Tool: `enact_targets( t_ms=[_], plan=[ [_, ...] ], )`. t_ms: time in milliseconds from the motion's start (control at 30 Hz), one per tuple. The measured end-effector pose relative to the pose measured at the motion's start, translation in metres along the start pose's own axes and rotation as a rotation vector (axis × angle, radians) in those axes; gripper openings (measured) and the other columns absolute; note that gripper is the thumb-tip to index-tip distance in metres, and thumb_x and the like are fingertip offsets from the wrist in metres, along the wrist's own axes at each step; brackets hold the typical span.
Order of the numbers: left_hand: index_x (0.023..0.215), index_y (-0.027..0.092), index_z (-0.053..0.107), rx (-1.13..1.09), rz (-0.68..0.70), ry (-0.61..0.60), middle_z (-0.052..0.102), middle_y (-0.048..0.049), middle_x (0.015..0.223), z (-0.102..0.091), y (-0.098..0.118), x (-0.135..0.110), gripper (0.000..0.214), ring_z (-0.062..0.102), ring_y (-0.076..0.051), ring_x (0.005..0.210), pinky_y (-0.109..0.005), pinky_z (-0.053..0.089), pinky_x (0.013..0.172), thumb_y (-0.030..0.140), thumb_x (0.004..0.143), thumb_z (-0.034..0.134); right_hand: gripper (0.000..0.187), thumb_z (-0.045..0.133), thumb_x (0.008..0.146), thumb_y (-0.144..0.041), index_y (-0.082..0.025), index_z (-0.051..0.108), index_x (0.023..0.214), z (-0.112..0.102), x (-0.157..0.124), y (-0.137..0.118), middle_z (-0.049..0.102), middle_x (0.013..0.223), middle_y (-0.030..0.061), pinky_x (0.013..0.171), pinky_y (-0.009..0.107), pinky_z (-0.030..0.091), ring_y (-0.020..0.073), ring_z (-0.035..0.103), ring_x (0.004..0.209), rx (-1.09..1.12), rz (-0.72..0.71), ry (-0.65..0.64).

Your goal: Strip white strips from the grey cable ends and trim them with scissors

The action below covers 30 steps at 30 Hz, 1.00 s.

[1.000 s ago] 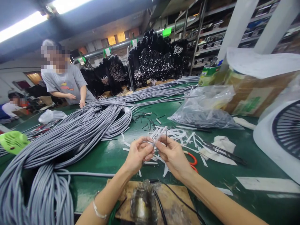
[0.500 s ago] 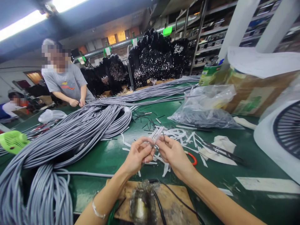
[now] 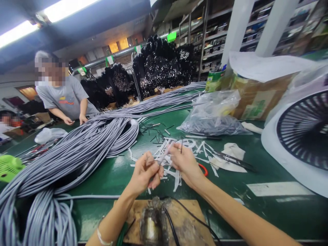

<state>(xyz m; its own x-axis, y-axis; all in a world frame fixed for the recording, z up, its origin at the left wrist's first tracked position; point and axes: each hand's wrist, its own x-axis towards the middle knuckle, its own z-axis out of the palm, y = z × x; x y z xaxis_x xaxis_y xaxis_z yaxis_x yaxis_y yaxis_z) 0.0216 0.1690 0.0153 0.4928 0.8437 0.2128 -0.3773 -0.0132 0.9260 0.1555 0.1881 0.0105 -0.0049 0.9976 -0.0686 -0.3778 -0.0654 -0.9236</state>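
Grey pcs [image 3: 214, 125] in bag [image 3: 216, 104] beyond R hand [image 3: 186, 163]

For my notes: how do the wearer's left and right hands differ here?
The left hand sits lower in the picture; the right hand sits higher. The left forearm wears a pale bracelet; the right forearm shows none. A thin dark piece sticks up at the right hand; the left hand shows nothing upright. Both hands are bare, fingers bent, above the green table.
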Motion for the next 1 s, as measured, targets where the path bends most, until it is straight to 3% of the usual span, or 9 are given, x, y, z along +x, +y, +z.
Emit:
enact_targets(
  t_ms=[167, 267, 333, 433, 567, 700, 800, 900, 1000],
  plan=[
    [0.078, 0.020, 0.032, -0.108, -0.107, -0.069, 0.060, 0.0032, 0.058, 0.000, 0.005, 0.000, 0.033, 0.037, -0.001, 0.022, -0.010, 0.016, 0.023, 0.033, 0.077, 0.062, 0.058, 0.068, 0.055, -0.050, -0.022, 0.045, 0.100, -0.005, -0.009, -0.018, 0.067, 0.078, 0.0014, 0.034, 0.015, 0.005, -0.0029, 0.011, 0.033, 0.263, 0.084, -0.371],
    [0.078, 0.020, 0.032, -0.175, -0.109, -0.040, 0.060, 0.0038, 0.057, -0.004, 0.003, 0.001, 0.036, 0.033, 0.000, 0.021, -0.010, 0.013, 0.023, 0.032, 0.075, 0.065, 0.064, 0.072, 0.053, -0.049, -0.023, 0.047, 0.105, -0.007, -0.012, -0.018, 0.068, 0.081, 0.0034, 0.033, 0.014, 0.009, -0.0037, 0.014, 0.033, 0.279, 0.102, -0.467],
    [0.075, 0.021, 0.028, -0.215, -0.107, -0.035, 0.060, 0.0049, 0.057, -0.007, -0.001, 0.002, 0.040, 0.031, 0.001, 0.021, -0.009, 0.013, 0.023, 0.032, 0.073, 0.067, 0.066, 0.078, 0.048, -0.040, -0.023, 0.048, 0.105, -0.005, -0.013, -0.015, 0.068, 0.078, 0.0020, 0.034, 0.013, 0.019, -0.0021, 0.027, 0.033, 0.219, 0.088, -0.414],
    [0.073, 0.022, 0.026, -0.216, -0.107, -0.038, 0.060, 0.0061, 0.054, -0.010, -0.009, 0.004, 0.045, 0.034, -0.001, 0.021, -0.009, 0.016, 0.022, 0.036, 0.070, 0.069, 0.061, 0.081, 0.042, -0.027, -0.022, 0.053, 0.096, -0.001, -0.013, -0.010, 0.066, 0.066, -0.0010, 0.039, 0.016, 0.033, 0.0059, 0.049, 0.042, 0.063, 0.087, -0.219],
    [0.075, 0.022, 0.026, -0.179, -0.097, 0.046, 0.054, 0.0100, 0.046, -0.009, -0.014, 0.007, 0.055, 0.033, -0.002, 0.022, -0.010, 0.020, 0.025, 0.040, 0.059, 0.075, 0.046, 0.080, 0.038, -0.025, -0.022, 0.057, 0.078, 0.000, -0.012, -0.005, 0.062, 0.054, -0.0006, 0.036, 0.020, 0.039, 0.0118, 0.054, 0.043, -0.053, 0.043, -0.030],
    [0.083, 0.020, 0.034, -0.155, -0.072, 0.259, 0.049, 0.0105, 0.041, -0.003, -0.010, 0.008, 0.060, 0.029, -0.001, 0.025, -0.011, 0.017, 0.029, 0.044, 0.050, 0.078, 0.043, 0.079, 0.040, -0.025, -0.024, 0.057, 0.077, -0.002, -0.014, -0.002, 0.066, 0.063, 0.0005, 0.049, 0.021, 0.051, 0.0164, 0.063, 0.056, -0.165, -0.110, 0.080],
    [0.091, 0.015, 0.043, -0.143, -0.027, 0.394, 0.048, 0.0089, 0.041, 0.002, -0.003, 0.008, 0.062, 0.027, 0.000, 0.027, -0.013, 0.013, 0.031, 0.044, 0.049, 0.078, 0.047, 0.079, 0.040, -0.028, -0.022, 0.056, 0.080, -0.001, -0.017, -0.002, 0.066, 0.063, 0.0001, 0.047, 0.021, 0.050, 0.0151, 0.062, 0.052, -0.205, -0.184, 0.031],
    [0.089, 0.011, 0.050, -0.151, 0.040, 0.507, 0.046, 0.0085, 0.043, 0.002, 0.003, 0.009, 0.057, 0.025, 0.002, 0.029, -0.014, 0.010, 0.033, 0.042, 0.050, 0.078, 0.044, 0.077, 0.047, -0.032, -0.020, 0.053, 0.082, 0.001, -0.019, -0.003, 0.065, 0.062, 0.0000, 0.037, 0.018, 0.040, 0.0078, 0.050, 0.040, -0.175, -0.270, -0.074],
    [0.081, 0.009, 0.055, -0.135, 0.050, 0.508, 0.046, 0.0070, 0.045, -0.002, 0.005, 0.010, 0.048, 0.025, 0.002, 0.031, -0.015, 0.010, 0.035, 0.041, 0.052, 0.077, 0.041, 0.075, 0.052, -0.032, -0.020, 0.051, 0.083, -0.001, -0.018, -0.009, 0.062, 0.059, -0.0013, 0.035, 0.017, 0.031, 0.0048, 0.043, 0.037, -0.120, -0.312, -0.157]
  ],
)
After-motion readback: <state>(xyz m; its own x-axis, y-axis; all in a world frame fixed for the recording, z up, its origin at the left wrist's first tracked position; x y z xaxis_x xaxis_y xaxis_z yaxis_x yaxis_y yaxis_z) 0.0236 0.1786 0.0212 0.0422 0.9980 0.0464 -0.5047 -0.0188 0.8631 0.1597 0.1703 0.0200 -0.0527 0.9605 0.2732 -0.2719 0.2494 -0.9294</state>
